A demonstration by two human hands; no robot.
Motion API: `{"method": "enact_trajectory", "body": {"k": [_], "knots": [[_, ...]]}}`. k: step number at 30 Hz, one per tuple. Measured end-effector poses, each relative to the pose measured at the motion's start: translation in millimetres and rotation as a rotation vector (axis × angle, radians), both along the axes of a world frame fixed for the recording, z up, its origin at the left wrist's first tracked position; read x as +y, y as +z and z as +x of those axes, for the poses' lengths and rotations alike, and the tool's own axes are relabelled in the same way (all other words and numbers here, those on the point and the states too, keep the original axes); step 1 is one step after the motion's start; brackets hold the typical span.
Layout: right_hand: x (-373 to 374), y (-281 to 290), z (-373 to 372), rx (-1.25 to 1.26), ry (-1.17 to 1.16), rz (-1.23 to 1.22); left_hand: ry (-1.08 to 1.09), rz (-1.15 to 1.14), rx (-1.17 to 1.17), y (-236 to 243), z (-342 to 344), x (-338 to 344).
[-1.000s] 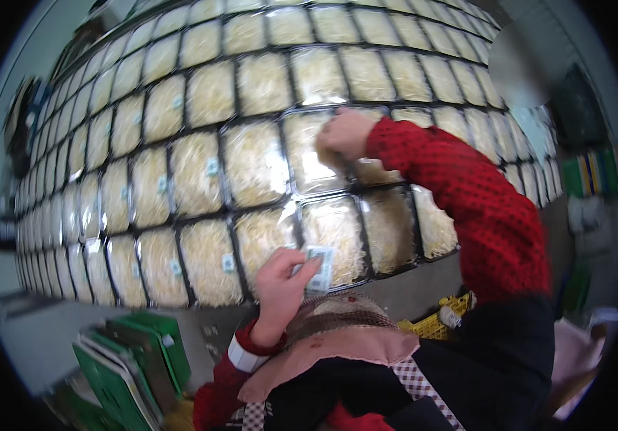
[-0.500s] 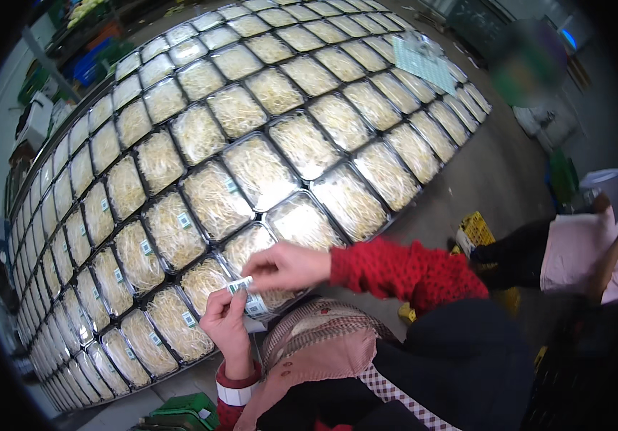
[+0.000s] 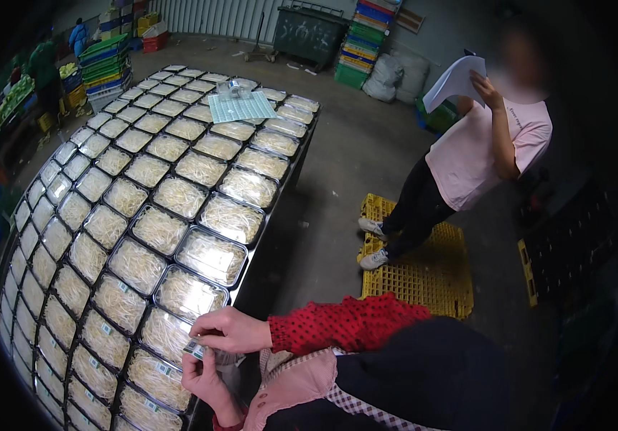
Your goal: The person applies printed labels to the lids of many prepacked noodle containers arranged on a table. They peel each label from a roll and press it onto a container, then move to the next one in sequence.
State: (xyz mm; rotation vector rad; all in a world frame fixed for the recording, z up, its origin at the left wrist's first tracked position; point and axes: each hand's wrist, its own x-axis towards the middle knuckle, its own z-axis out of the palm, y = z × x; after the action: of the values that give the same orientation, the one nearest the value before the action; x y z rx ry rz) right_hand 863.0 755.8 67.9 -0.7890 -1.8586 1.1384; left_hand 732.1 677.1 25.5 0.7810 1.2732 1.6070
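Note:
Both of my hands meet over the near edge of a large table covered with black trays of bean sprouts under clear film. My left hand pinches a strip of small white-and-green labels. Above it, my right hand has its fingertips closed on the same label strip, its red dotted sleeve reaching in from the right. Part of the strip is hidden behind the fingers. Several nearby trays carry a stuck label; trays farther off show none.
A pale green sheet lies on trays at the far end. To the right, a person in a pink shirt stands on a yellow plastic pallet, holding papers. Stacked crates and a dark bin stand behind.
My view has swung up and to the right, bringing the person and the far wall into sight. Both hands stay together at the labels, now lower and farther left in the picture.

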Motion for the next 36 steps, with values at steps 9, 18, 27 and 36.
{"method": "enact_trajectory", "body": {"k": [9,18,27,36], "knots": [[65.4,34.4,15.4,0.141,-0.067,0.101,0.05,-0.081,0.157,9.0,15.3,18.8],[170.4,-24.0,52.0,-0.313,0.301,0.061,0.233,0.274,-0.115,82.3,-44.6,-17.8],[159.1,-42.1,-61.2,-0.572,0.717,0.486,0.289,-0.064,0.005,80.2,-24.7,-75.3],[153.2,-85.5,-78.4,-0.618,0.721,0.784,0.306,-0.149,-0.157,50.2,20.2,-62.3]]}}
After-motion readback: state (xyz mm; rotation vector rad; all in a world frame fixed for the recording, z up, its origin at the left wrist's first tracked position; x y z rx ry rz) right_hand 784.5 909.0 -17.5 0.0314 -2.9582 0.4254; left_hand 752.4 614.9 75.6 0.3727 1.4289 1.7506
